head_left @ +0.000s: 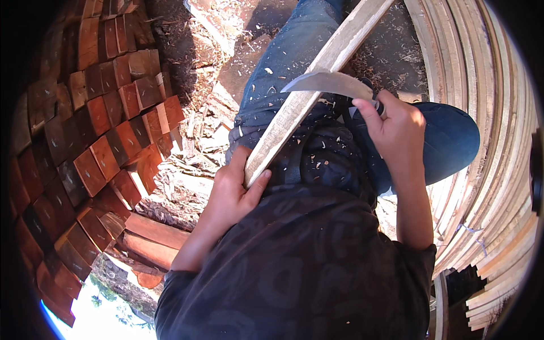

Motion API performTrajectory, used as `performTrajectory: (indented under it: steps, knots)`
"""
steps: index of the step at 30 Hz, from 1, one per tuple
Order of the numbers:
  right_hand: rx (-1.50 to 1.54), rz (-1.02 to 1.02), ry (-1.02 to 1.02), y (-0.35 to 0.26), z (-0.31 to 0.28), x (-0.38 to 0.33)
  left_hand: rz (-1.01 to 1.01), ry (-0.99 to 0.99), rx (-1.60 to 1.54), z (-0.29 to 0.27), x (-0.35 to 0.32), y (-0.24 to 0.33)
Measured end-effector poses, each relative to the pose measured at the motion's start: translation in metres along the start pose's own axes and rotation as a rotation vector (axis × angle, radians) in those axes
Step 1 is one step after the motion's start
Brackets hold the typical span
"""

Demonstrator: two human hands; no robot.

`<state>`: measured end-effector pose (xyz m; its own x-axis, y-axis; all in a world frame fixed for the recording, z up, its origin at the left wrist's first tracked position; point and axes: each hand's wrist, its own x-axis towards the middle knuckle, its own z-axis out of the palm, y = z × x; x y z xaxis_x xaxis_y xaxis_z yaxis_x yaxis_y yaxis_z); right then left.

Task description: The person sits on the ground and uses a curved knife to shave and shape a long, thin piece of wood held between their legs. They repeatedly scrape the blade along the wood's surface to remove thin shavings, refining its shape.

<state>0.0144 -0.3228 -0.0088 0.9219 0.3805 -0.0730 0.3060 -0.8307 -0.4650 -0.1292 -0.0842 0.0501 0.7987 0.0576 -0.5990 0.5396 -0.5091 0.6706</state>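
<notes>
A long, pale wooden strip [309, 96] slants from my lap up toward the upper right, lying across my thigh. My left hand [231, 184] is wrapped round its near end, thumb on one side and fingers on the other. In my right hand [396, 124] is a curved knife [328, 84], its handle mostly hidden in the fist. The broad steel blade points left and crosses over the strip; whether its edge touches the wood I cannot tell. Small wood chips are scattered over my blue jeans [272, 85] and dark clothing.
Reddish-brown cut wood blocks [102, 153] are stacked high on the left. To the right stand long pale wooden strips [481, 113] in a thick pile. Shavings and bark [195, 141] cover the ground between the blocks and my leg. Reddish timbers [150, 241] lie near my left elbow.
</notes>
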Motion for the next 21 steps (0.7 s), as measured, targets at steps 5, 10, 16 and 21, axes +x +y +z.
performTrajectory:
  steps: [5,10,16,21]
  knots:
    - [-0.121,0.006,0.023,0.012,-0.015,0.012,0.003,0.025,0.05,-0.006,-0.001,0.008]
    - [-0.055,-0.052,-0.131,-0.019,-0.021,-0.009,0.051,0.032,0.101,0.004,-0.005,0.007]
    - [0.053,-0.169,-0.13,-0.037,-0.002,-0.021,0.027,0.064,0.096,0.003,-0.006,0.007]
    - [0.076,-0.173,-0.164,-0.035,-0.003,-0.03,0.06,0.085,0.112,0.008,-0.005,0.007]
